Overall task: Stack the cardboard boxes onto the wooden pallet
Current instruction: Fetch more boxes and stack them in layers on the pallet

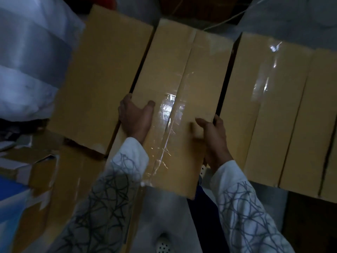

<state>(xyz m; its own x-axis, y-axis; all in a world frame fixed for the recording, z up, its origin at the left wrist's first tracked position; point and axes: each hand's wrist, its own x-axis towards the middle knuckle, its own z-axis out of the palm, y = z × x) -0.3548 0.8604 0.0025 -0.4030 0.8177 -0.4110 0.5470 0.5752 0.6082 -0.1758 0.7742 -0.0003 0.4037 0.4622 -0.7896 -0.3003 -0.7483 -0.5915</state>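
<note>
Box (pixel 164 70) sits mid-frame, slotted between a left neighbour (pixel 102 79) and a right neighbour (pixel 264 106), w/ narrow dark gaps on both sides. Its near end sticks out toward the bottom of the frame, past the ends of the other two.

L hand (pixel 135 119) grips the box's left long edge: thumb on top, fingers curled down into the gap. R hand (pixel 213 141) does the same on the right edge, thumb flat on the lid and fingers hooked over the side. Both clamp the box near its close end. Prob. reason: a side-to-side squeeze gives control of a long box in a tight slot, and holding the near end lets it slide lengthwise w/o the knuckles jamming against the neighbours.

Long axis runs from bottom centre to top centre of the frame, leaning a bit to the upper right. The taped seam (pixel 175 110) follows that axis. The far end points to the upper centre, roughly parallel w/ both neighbours, so the row reads as one layer.

Pallet isn't visible, so can't tell what the row rests on. A white wrapped bundle (pixel 27 61) fills the upper left.
</note>
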